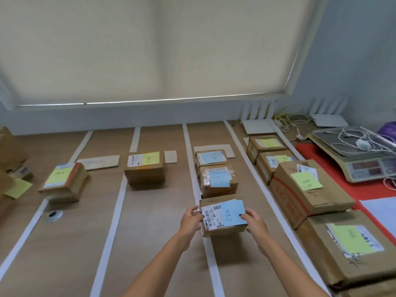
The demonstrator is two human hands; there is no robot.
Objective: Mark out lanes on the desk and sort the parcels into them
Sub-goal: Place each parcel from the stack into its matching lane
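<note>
Both hands, the left hand (191, 219) and right hand (255, 224), are curled round a blue-noted parcel (222, 217) held over the white tape line (211, 260) on the worktop (150, 232); sorting is judged under way, and setting it down behind the two blue-noted parcels (216, 170) is called for.

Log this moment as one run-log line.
step: placing parcel | left hand: grips parcel | right hand: grips parcel | lane: with two blue-note parcels | tape: laid
</note>
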